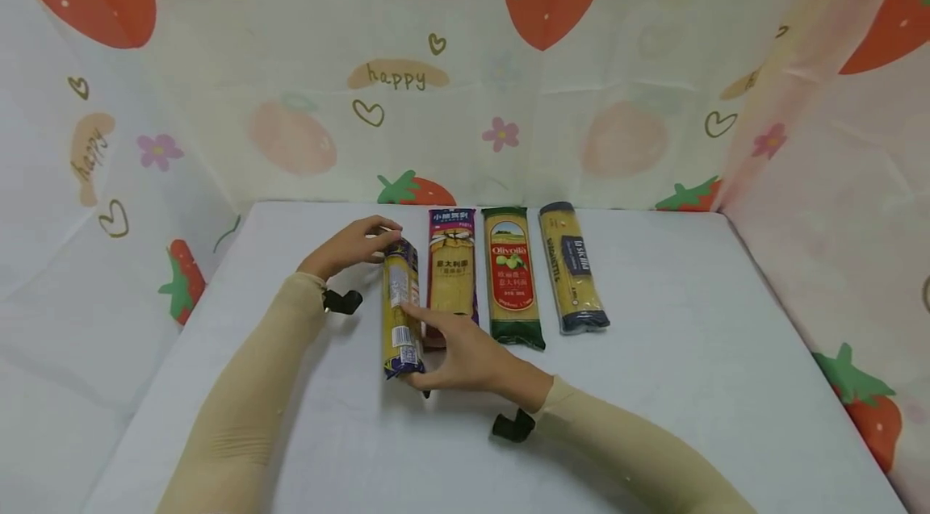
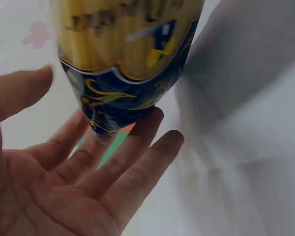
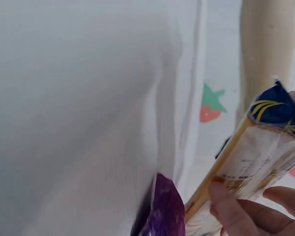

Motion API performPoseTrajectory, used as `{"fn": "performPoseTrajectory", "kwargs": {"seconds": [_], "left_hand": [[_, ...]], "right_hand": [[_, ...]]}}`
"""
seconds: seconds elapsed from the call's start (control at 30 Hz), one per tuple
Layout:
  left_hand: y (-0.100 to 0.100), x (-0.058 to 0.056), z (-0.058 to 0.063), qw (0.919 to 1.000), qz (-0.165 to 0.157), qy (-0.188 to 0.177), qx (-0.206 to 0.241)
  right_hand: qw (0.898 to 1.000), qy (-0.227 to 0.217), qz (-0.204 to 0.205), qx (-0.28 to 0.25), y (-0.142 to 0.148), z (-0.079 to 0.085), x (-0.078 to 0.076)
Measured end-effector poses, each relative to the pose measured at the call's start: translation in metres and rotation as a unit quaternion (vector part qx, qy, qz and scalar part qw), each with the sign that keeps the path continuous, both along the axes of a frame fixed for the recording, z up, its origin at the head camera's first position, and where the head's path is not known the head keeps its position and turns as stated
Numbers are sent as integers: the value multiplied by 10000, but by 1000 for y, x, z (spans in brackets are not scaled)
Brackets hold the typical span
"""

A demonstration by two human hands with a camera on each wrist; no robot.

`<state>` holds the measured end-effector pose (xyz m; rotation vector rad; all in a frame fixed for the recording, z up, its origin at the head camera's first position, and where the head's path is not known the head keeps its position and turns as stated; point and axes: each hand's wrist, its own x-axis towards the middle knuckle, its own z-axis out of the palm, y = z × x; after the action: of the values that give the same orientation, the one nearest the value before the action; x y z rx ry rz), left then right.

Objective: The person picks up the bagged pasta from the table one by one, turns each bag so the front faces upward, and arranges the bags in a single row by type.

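Note:
A blue-ended packet of spaghetti (image 1: 402,312) is raised off the table at the left of the row, its back label and barcode showing. My right hand (image 1: 465,353) holds its near end between thumb and fingers; in the right wrist view, fingertips (image 3: 226,201) press on the pale label side. At the far end is my left hand (image 1: 356,246). In the left wrist view, its loosely extended fingers (image 2: 137,177) touch the packet's dark blue end (image 2: 115,101), while the thumb stands apart. Just right of it lies a purple spaghetti packet (image 1: 452,264), partly hidden by my right hand.
A red and green spaghetti packet (image 1: 512,272) and a clear one with dark blue ends (image 1: 574,268) lie farther right on the white table (image 1: 676,385). Strawberry-print cloth (image 1: 450,135) hangs along the back and sides.

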<state>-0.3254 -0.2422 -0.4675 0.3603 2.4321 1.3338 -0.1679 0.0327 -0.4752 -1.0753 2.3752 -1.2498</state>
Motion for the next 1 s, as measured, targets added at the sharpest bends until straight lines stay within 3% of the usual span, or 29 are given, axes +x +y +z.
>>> {"fn": "performPoseTrajectory", "kwargs": {"seconds": [0.13,0.33,0.53,0.8,1.0], "left_hand": [[3,1,-3,9990,87,-85,425],[5,0,-10,9971,-165,349,649],[9,0,-15,9955,-78,188,929],[11,-3,-22,9939,69,225,1078],[11,-2,-23,9886,-118,-182,1491]], "right_hand": [[9985,-243,-80,-491,11,1,-3],[9935,-506,-73,-1016,26,-1,-6],[9842,-899,-87,-1522,37,-5,-7],[9656,-1143,-195,-2327,42,-5,-8],[9440,-1520,-127,-2927,45,-6,-9]]}}
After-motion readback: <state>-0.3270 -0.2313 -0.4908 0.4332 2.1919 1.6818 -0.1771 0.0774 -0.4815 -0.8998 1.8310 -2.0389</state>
